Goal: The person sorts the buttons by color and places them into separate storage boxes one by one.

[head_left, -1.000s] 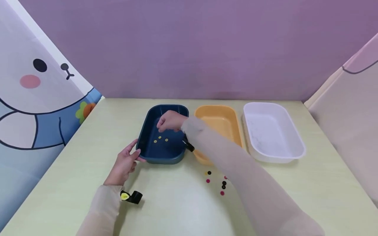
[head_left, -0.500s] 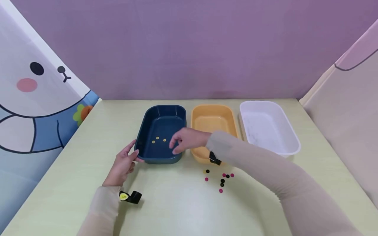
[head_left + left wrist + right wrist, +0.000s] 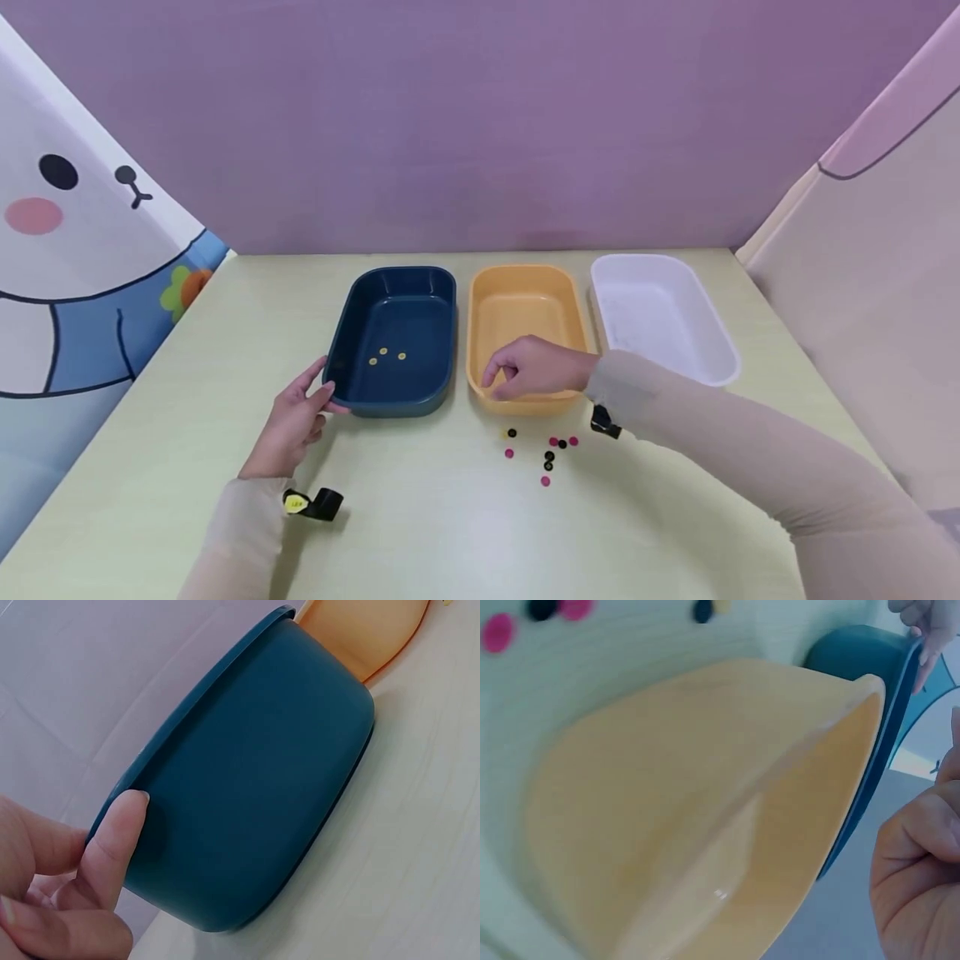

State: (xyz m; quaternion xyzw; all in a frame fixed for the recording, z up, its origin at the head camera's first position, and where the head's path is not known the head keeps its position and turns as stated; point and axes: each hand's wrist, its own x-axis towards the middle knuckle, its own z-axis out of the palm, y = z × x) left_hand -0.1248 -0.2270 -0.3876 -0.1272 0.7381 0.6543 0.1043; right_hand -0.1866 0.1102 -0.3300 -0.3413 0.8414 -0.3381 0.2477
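My left hand (image 3: 288, 421) grips the near left corner of a dark blue tray (image 3: 397, 408), thumb at the rim and fingers on the outer wall; the left wrist view shows the blue tray (image 3: 247, 765) from outside. Three small yellow buttons (image 3: 402, 356) lie on its floor. Over the near end of an orange tray (image 3: 525, 304) hovers my right hand (image 3: 542, 367), its fingers loosely bent and nothing visible in them. The right wrist view has this hand (image 3: 919, 855) beside the orange tray (image 3: 667, 772). Black buttons (image 3: 550, 456) and pink buttons (image 3: 545, 481) lie on the table in front.
A white tray (image 3: 660, 308) stands right of the orange one, partly behind my right sleeve. The three trays form a row at the back of the pale table (image 3: 420, 517). A purple backdrop (image 3: 480, 125) rises behind them.
My right hand has moved out of the blue tray, rightward to above the orange tray. My left hand keeps its grip on the blue tray. The head view has swung slightly right.
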